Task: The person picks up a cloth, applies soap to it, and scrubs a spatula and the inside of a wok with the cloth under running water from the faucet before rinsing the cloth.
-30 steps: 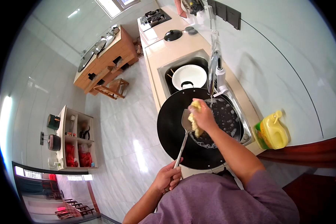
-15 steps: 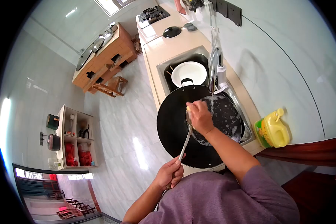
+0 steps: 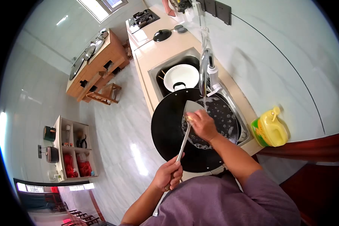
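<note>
A person in a purple shirt (image 3: 222, 199) stands at a sink (image 3: 242, 130) set in a pale table (image 3: 158, 51), seen from above through a wide round lens. A large black wok (image 3: 165, 132) sits over the near part of the sink, its far handle reaching up to the rim of a white bowl (image 3: 181, 75). Dark water (image 3: 220, 116) with white suds and bubbles lies in the wok, toward its right side.

The left hand (image 3: 170, 174) is wrapped around the handle of a metal spatula (image 3: 184, 141), low down near the shirt. The spatula slants up and away over the wok, its broad blade above the wok's middle. The right hand (image 3: 201, 125) is curled against the spatula where blade meets handle, with a bit of yellow cloth (image 3: 188, 118) showing at its fingertips; most of the cloth is hidden.

A chrome faucet (image 3: 204, 71) rises beyond the wok, a thin stream falling from it. The white bowl is in the far part of the sink, with chopsticks (image 3: 162, 74) beside it. To the right, against the wall, stands a yellow jug (image 3: 271, 128). Farther up the table are a black lid (image 3: 162, 35) and a stove (image 3: 143, 19).
</note>
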A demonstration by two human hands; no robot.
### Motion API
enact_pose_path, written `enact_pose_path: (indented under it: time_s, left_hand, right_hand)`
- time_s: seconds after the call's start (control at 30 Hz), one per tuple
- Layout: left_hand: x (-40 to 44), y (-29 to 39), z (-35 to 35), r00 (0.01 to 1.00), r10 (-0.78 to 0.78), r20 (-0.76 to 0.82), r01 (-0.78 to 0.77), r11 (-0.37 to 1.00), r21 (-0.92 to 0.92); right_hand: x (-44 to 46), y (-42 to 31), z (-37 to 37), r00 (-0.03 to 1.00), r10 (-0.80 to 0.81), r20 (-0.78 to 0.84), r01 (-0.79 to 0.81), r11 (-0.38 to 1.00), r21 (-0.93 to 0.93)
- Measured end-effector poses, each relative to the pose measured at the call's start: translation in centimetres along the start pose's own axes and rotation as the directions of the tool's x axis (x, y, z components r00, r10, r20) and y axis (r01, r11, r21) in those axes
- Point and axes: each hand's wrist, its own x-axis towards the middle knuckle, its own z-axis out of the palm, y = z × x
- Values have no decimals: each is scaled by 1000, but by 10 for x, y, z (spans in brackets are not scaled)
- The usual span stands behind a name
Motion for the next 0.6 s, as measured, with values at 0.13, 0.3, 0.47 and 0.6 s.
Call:
enact_pose_path:
  time_s: [0.13, 0.3, 0.47, 0.6]
  left_hand:
    - [-8, 23, -4, 979, 141, -149, -69, 909, 410]
    - [2, 68, -35, 885, 384, -262, -16, 589, 808]
    - [52, 136, -80, 808, 585, -71, -141, 307, 941]
    - [113, 203, -93, 764, 643, 56, -68, -5, 998]
  right_hand:
    - [0, 12, -18, 987, 135, -84, -134, 991, 21]
    - [-57, 64, 11, 431, 865, 258, -820, 256, 513]
    - [-60, 42, -14, 287, 817, 500, -841, -36, 541]
    - [-49, 18, -32, 335, 783, 524, -887, 74, 456]
